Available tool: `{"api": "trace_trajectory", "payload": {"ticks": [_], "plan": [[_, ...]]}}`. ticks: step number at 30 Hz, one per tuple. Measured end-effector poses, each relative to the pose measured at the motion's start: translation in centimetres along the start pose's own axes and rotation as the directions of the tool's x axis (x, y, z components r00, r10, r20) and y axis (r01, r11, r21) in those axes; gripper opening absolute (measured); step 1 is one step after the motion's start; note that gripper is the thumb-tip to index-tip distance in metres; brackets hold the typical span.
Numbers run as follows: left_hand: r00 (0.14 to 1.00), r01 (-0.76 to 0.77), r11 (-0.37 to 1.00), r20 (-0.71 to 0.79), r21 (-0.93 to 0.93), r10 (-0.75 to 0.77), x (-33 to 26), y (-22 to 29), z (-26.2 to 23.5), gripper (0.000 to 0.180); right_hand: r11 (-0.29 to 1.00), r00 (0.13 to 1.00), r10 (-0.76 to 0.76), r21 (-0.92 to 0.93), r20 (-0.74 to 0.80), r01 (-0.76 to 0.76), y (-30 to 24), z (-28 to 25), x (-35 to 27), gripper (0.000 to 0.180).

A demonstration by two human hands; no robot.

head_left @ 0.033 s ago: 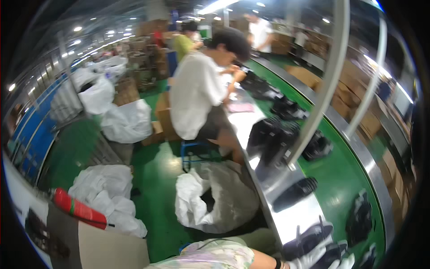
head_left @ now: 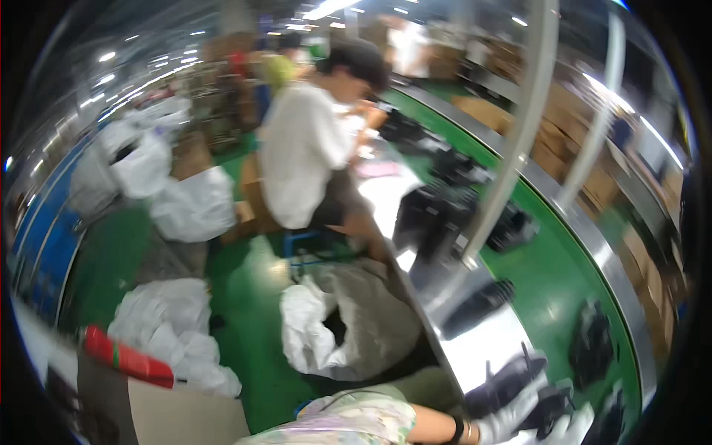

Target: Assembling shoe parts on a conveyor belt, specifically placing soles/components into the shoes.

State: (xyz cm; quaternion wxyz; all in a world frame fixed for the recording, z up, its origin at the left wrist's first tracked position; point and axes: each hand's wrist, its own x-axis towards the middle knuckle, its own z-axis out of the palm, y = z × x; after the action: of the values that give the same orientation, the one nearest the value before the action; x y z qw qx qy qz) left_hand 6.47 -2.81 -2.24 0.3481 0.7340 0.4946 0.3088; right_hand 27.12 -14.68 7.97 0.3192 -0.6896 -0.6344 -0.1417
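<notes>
At the lower right, my left hand (head_left: pixel 512 417) in a white glove reaches over the bench, a dark band round its wrist. My right hand (head_left: pixel 571 429), also white-gloved, is partly cut off by the lower edge. Between them sits a black part (head_left: pixel 550 408), its exact kind too blurred to make out; both hands appear closed on its sides. Just beyond my left hand lies another dark part (head_left: pixel 508 382) with thin upright prongs. Farther up the bench rests a long black piece (head_left: pixel 478 308).
A green conveyor (head_left: pixel 556 311) carries black parts beside the metal post (head_left: pixel 512 148). A co-worker in a white shirt (head_left: pixel 300 159) sits along the bench (head_left: pixel 475 356). An open sack (head_left: pixel 371 319) stands below it. Left are a fire extinguisher (head_left: pixel 130 357) and white bags (head_left: pixel 167 334).
The whole scene has shifted slightly left in the picture as my view turned. My hands show a little higher, with the black part still between them.
</notes>
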Motion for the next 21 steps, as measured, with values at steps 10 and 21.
{"api": "trace_trajectory", "payload": {"ticks": [10,21], "plan": [[0.915,-0.383,0.908,0.069,-0.169,0.398,-6.1,4.1,4.2,0.088,-0.208,0.602,0.709,0.924,0.368,-0.32,-0.2,-4.2,-3.7,0.041],[0.817,0.38,0.725,0.576,-0.574,0.028,-5.7,9.5,-3.5,0.054,-0.901,0.537,0.272,0.408,0.799,-0.151,-4.9,-1.3,-11.7,0.038]]}}
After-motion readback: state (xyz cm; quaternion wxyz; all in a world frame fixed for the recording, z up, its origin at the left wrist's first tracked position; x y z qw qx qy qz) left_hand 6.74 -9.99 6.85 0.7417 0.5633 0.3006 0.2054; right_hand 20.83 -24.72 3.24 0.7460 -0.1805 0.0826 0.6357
